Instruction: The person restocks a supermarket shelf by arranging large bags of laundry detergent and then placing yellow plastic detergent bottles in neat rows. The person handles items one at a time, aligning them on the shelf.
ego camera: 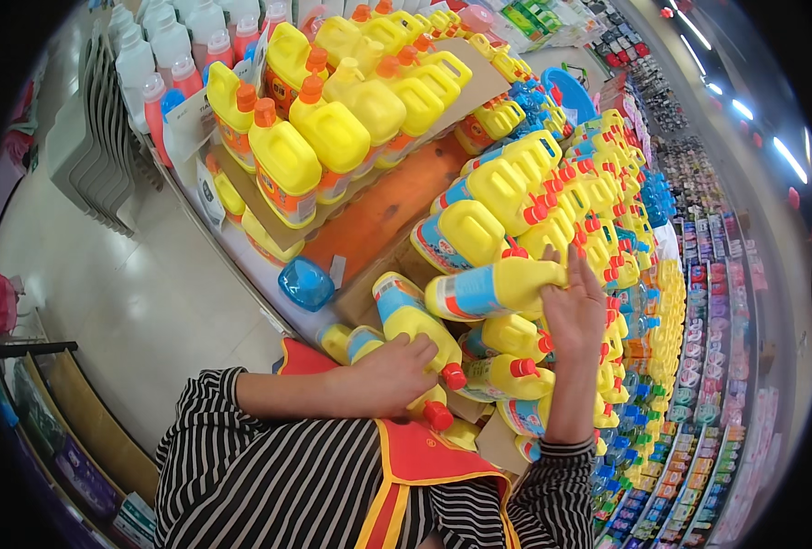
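My left hand [400,370] curls over a yellow plastic bottle [409,319] with a blue label and a red cap, which lies tilted toward me. In my right hand [576,309] is the narrow top end of another yellow bottle [481,291], lying sideways with its blue-labelled base to the left; my hand hides its cap. More red-capped yellow bottles [509,377] lie on their sides around and beneath both hands. Behind the held bottle rests a handled yellow bottle [464,233] of the same kind.
Upright yellow jugs with orange caps [286,165] stand on a cardboard sheet [485,68] at the back left. A blue plastic container [306,283] sits by the display's edge. Stacked grey baskets [97,151] stand on the left floor; stocked shelves [708,329] line the right.
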{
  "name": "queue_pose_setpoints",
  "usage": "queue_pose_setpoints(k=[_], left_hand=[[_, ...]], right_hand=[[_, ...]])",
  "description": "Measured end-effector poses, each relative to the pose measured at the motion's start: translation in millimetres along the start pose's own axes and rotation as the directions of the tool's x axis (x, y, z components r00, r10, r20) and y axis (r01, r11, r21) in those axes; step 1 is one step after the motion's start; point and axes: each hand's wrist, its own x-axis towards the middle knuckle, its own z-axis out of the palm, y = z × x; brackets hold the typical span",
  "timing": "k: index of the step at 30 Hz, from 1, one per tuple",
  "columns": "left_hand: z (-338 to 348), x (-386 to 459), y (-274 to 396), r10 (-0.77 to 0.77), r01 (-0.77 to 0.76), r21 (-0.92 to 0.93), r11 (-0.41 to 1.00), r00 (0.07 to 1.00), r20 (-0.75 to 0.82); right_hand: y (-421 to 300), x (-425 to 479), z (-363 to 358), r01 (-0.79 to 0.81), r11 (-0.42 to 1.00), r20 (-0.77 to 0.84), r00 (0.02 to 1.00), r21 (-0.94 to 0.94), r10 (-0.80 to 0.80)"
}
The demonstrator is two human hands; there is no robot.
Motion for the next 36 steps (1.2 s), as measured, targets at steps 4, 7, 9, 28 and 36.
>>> queue_pose_setpoints(k=[4,7,9,28,36], left_hand=[[5,-1,-3,0.024,-0.024,-0.008,1.000,0.998,-0.060],[2,-1,-3,0.022,-0.022,-0.001,1.000,0.999,-0.036],[0,1,-2,0.022,-0.022,0.001,1.000,1.000,-0.014],[-9,12,-31,0.144,-0.144,-0.160,0.977,0.989,-0.011],[-19,42,-53,-0.071,-0.007,-0.301,0.953,0.966,-0.250]], right_hand=[[34,39,-27,0.055,0.997,-0.130,0.990,0.062,-0.046],[60,41,-20,0.086,0.993,-0.114,0.991,0.081,-0.077],[76,37,-19,0.168,0.985,-0.027,0.986,0.033,-0.167],[79,-35,-79,0.194,0.567,0.314,0.942,-0.801,0.120],[83,-92,-112,0.649,-0.058,0.636,0.758,-0.759,0.145]])
